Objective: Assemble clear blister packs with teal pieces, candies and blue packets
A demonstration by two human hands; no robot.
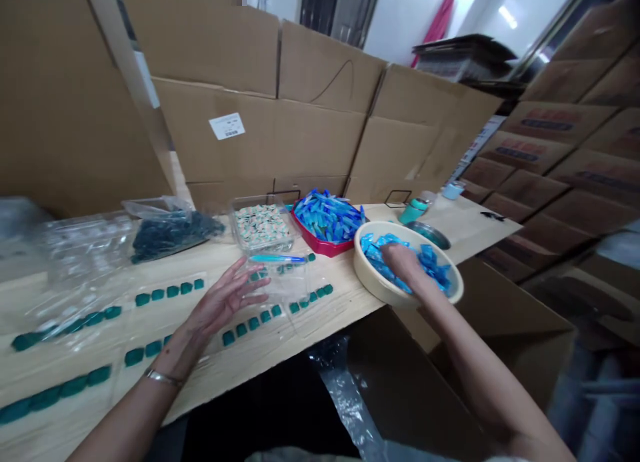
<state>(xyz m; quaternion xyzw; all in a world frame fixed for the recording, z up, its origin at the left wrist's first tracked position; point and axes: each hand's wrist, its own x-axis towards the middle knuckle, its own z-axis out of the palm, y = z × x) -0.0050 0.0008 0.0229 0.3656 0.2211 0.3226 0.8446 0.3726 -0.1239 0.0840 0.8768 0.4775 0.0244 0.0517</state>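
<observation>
My left hand [225,299] lies open with spread fingers, its fingertips on a clear plastic tray [280,282] that holds teal pieces and a blue-capped stick [277,258]. Several rows of teal pieces [165,289] sit in clear moulded trays on the table under and beside this hand. My right hand [403,262] reaches down into a cream plastic bowl [373,275], its fingers buried among bright blue wrapped pieces [425,262]. Whether those fingers grip anything is hidden.
Behind the bowl stand a red tray [320,245] heaped with blue pieces, a clear box of patterned pieces [263,227], and a bag of dark teal pieces [173,232]. A teal bottle [413,212] stands farther right. Cardboard boxes [260,129] wall the table's far side, and an open carton [500,315] sits below its right edge.
</observation>
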